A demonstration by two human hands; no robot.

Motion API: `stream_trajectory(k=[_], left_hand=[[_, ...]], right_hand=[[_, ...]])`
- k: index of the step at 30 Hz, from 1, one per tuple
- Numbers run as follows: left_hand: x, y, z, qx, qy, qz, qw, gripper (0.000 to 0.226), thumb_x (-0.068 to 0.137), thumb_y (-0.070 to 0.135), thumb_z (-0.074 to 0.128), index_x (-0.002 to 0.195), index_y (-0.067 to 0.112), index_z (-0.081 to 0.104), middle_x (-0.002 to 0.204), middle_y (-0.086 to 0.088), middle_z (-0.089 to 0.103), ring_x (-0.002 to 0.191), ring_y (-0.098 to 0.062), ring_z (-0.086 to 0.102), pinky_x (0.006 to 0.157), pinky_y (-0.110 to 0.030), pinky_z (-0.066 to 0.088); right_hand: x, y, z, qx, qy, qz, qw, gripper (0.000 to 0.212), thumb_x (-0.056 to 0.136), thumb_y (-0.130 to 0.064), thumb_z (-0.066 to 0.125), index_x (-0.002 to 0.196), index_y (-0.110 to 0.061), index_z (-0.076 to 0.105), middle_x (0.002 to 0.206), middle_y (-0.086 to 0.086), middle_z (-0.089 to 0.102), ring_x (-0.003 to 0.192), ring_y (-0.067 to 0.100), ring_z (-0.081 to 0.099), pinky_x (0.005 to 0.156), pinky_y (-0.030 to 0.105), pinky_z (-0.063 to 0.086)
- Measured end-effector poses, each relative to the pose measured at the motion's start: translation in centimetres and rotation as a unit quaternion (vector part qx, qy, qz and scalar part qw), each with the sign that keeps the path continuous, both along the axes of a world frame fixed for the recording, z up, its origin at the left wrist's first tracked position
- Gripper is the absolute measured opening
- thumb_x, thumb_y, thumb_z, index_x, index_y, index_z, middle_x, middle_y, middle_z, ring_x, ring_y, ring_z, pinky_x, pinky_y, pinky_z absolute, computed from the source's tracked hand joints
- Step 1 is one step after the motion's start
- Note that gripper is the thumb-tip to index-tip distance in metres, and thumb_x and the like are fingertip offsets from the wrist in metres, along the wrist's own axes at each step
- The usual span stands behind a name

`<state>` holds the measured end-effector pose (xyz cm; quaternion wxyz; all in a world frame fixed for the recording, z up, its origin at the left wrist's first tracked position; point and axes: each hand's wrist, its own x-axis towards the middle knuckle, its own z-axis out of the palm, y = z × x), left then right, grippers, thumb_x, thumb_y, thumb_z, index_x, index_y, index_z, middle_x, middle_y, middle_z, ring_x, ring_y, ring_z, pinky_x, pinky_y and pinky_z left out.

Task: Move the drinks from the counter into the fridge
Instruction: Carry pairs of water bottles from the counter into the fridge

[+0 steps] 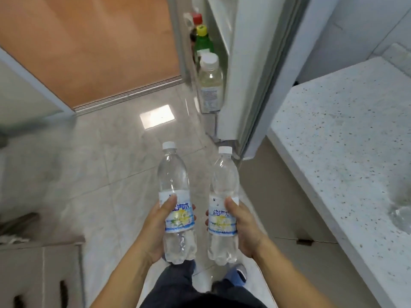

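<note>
While you stand on the glossy pale grey tiled floor (106,156), the white speckled stone counter (347,138) runs along your right side, with something clear and glassy, too blurred to name, near its right edge. Ahead and just left of the counter, the white fridge door (242,70) stands open, and its door shelf holds a row of upright bottles: nearest you a clear plastic bottle with a white cap (210,83), behind it a green bottle with a yellow cap (203,41), and farther back a dark bottle with a red cap (196,20). An orange-brown wooden panel (89,45) fills the upper left of your view, beyond the floor.

Your left hand (155,227) is wrapped around a clear plastic drink bottle with a white cap and a blue-and-yellow label (175,196), thumb pressed on the label's upper part and fingertips showing round the far side. Your right hand (243,225) grips a second clear bottle of the same kind (223,205) in the same way, thumb on the label. Both bottles are upright, close beside each other but apart, held over the floor in front of you, nearer you than the fridge door and left of the counter.
</note>
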<state>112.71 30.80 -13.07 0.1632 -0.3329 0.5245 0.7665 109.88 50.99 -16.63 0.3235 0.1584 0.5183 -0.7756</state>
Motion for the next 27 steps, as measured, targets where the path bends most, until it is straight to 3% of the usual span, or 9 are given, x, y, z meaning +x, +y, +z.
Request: stream_trajectory(k=[3,9,14,20,24,27], left_hand=[[-0.1,-5.3,-0.1,-0.005,-0.001,0.044,0.999,0.071,0.071,0.050,0.064,0.123,0.002,0.060,0.100,-0.018,0.075,0.083,-0.031,0.074,0.066,-0.037,0.058],[-1.6,-16.6,0.2,-0.021,0.031,0.108,0.993,0.067,0.074,0.052,0.069,0.120,0.003,0.062,0.097,-0.016,0.075,0.080,-0.029,0.074,0.062,-0.035,0.060],[-3.4,-23.9,0.7,-0.023,0.038,0.148,0.988,0.066,0.072,0.053,0.064,0.118,0.006,0.064,0.096,-0.014,0.076,0.080,-0.027,0.074,0.062,-0.034,0.059],[-7.6,-29.3,0.1,-0.013,0.048,0.169,0.984,0.071,0.072,0.055,0.071,0.122,0.007,0.061,0.096,-0.012,0.076,0.081,-0.025,0.074,0.063,-0.034,0.059],[-12.8,-32.1,-0.4,-0.019,0.049,0.161,0.986,0.071,0.069,0.057,0.067,0.122,0.010,0.062,0.097,-0.011,0.075,0.085,-0.026,0.074,0.064,-0.035,0.059],[-18.2,-34.1,-0.2,-0.040,0.056,0.138,0.988,0.077,0.064,0.060,0.066,0.124,0.012,0.061,0.108,-0.013,0.074,0.098,-0.032,0.071,0.075,-0.042,0.059]], right_hand=[[-1.9,-5.4,0.1,0.016,-0.007,0.027,0.999,0.062,0.075,-0.052,0.068,0.118,-0.007,0.063,0.098,0.016,0.076,0.086,0.030,0.074,0.070,0.038,0.059],[-6.4,-17.7,1.6,0.038,0.011,0.077,0.996,0.068,0.077,-0.047,0.065,0.124,0.003,0.059,0.094,0.016,0.076,0.080,0.027,0.075,0.064,0.034,0.059],[-9.9,-26.1,2.7,0.057,0.032,0.102,0.993,0.064,0.076,-0.050,0.066,0.123,-0.007,0.062,0.099,0.015,0.076,0.084,0.027,0.075,0.065,0.033,0.059],[-14.5,-31.9,2.4,0.070,0.039,0.118,0.990,0.080,0.065,-0.060,0.071,0.123,-0.006,0.061,0.098,0.015,0.076,0.082,0.026,0.075,0.063,0.031,0.059],[-19.1,-34.6,1.4,0.062,0.032,0.105,0.992,0.079,0.065,-0.059,0.071,0.123,-0.006,0.061,0.095,0.014,0.076,0.079,0.025,0.075,0.061,0.032,0.059],[-23.7,-37.0,0.6,0.069,0.030,0.096,0.993,0.073,0.071,-0.062,0.069,0.122,-0.010,0.063,0.096,0.011,0.077,0.081,0.025,0.076,0.062,0.031,0.059]])
